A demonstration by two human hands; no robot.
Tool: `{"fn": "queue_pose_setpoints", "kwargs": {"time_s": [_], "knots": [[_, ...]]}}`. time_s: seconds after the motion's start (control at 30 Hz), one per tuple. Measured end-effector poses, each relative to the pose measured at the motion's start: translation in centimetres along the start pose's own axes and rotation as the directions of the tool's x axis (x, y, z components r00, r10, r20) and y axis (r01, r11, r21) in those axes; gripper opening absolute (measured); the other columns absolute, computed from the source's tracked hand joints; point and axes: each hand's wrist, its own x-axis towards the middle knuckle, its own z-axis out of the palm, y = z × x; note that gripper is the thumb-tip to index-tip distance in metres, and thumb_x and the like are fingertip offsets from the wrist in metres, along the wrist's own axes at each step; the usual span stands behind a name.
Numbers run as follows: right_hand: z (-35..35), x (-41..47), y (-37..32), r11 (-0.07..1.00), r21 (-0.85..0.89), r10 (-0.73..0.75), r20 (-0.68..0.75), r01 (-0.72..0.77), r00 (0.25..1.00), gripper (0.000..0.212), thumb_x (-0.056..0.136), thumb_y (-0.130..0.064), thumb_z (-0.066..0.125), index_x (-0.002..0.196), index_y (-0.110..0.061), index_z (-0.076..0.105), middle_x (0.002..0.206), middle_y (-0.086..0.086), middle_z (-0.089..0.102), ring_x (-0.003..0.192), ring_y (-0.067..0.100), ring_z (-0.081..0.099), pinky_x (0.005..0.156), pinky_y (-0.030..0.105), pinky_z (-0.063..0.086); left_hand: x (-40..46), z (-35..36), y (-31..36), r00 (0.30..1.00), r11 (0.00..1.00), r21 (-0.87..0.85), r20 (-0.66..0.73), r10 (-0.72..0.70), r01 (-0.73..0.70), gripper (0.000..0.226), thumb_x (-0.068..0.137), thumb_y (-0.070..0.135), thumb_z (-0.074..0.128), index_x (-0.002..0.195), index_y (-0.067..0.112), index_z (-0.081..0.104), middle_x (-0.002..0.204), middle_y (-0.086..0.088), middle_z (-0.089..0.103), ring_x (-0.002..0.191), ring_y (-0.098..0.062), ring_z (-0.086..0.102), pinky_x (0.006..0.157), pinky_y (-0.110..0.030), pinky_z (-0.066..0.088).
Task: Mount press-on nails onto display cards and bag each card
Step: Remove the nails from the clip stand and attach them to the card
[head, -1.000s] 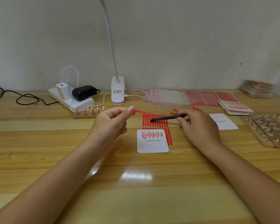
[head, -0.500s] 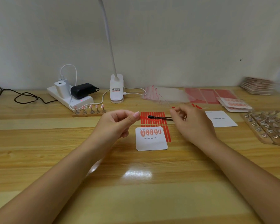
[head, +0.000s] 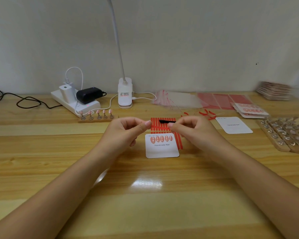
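The display card (head: 162, 149) is lying flat on the wooden table (head: 145, 204), just below and nearer than the two hands, and it is carrying one row of five press-on nails (head: 161, 139) along its far edge, while its near half is staying bare; I judge a second row is wanted there. Above it, the left hand (head: 126, 131) and the right hand (head: 192, 130) are hovering close together, fingertips almost meeting, each with thumb and forefinger pinched. The right hand is gripping black tweezers (head: 167, 121), which are pointing toward the left hand. Whether the left hand is pinching something thin I cannot tell; probably both hands are working on one adhesive piece. Directly behind and under the fingertips, the sheet of red adhesive strips (head: 160, 128) is lying, partly under the card, so that strips are within easy reach. Farther to the left of the grip, a wooden holder (head: 97, 119) is keeping five more nails upright on stands. Farther right, a blank card (head: 233, 125) is waiting, and behind it the clear bags (head: 176, 100) are lying for the bagging step.
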Motion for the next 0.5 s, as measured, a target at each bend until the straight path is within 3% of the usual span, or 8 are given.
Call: {"fn": "queue_pose_setpoints", "kwargs": {"time_s": [0.13,0.2,0.27,0.37,0.5], "knots": [[-0.1,-0.1,-0.1,0.992,-0.115,-0.058,-0.032,0.054,0.998,0.021,0.082,-0.032,0.066,0.065,-0.019,0.067,0.065,-0.003,0.064,0.06,0.002,0.052,0.058,0.015,0.041,0.0,0.0,-0.1,0.998,0.985,0.167,-0.052,0.043,-0.034,0.016,0.082,0.026,0.065,0.071,0.014,0.066,0.059,0.008,0.064,0.046,0.003,0.048,0.046,-0.008,0.037],[-0.2,-0.3,-0.1,0.983,-0.162,-0.095,-0.034,0.088,0.995,0.022,0.081,-0.032,0.067,0.065,-0.017,0.067,0.06,-0.005,0.06,0.053,-0.002,0.047,0.052,0.012,0.037,0.1,0.1,-0.2,0.994,0.954,0.294,-0.061,0.087,-0.066,0.019,0.085,0.024,0.064,0.071,0.011,0.067,0.076,-0.012,0.067,0.055,-0.005,0.052,0.048,-0.013,0.04],[-0.1,-0.5,0.1,0.969,-0.215,-0.125,-0.016,0.118,0.992,0.022,0.081,-0.03,0.067,0.067,-0.014,0.068,0.055,-0.009,0.056,0.049,-0.003,0.046,0.048,0.01,0.035,0.1,0.1,-0.2,0.993,0.918,0.389,-0.05,0.108,-0.08,0.021,0.085,0.024,0.063,0.073,0.008,0.067,0.078,-0.019,0.066,0.06,-0.011,0.053,0.052,-0.016,0.041],[0.1,-0.9,0.7,0.959,-0.257,-0.128,-0.009,0.121,0.992,0.023,0.082,-0.028,0.068,0.062,-0.016,0.066,0.053,-0.008,0.056,0.047,-0.003,0.045,0.047,0.01,0.035,0.0,0.3,-0.4,0.997,0.878,0.474,-0.006,0.082,-0.07,0.02,0.085,0.025,0.064,0.072,0.01,0.068,0.067,-0.009,0.063,0.051,-0.001,0.046,0.048,-0.011,0.035],[0.6,-1.2,1.6,0.951,-0.293,-0.111,-0.014,0.102,0.994,0.028,0.081,-0.024,0.068,0.054,-0.025,0.059,0.053,-0.013,0.055,0.048,-0.004,0.047,0.05,0.01,0.035,-0.1,0.4,-0.7,1.0,0.845,0.534,0.017,0.024,-0.029,0.021,0.087,0.026,0.062,0.069,0.015,0.067,0.072,0.001,0.065,0.064,-0.007,0.055,0.052,-0.012,0.039]]}}
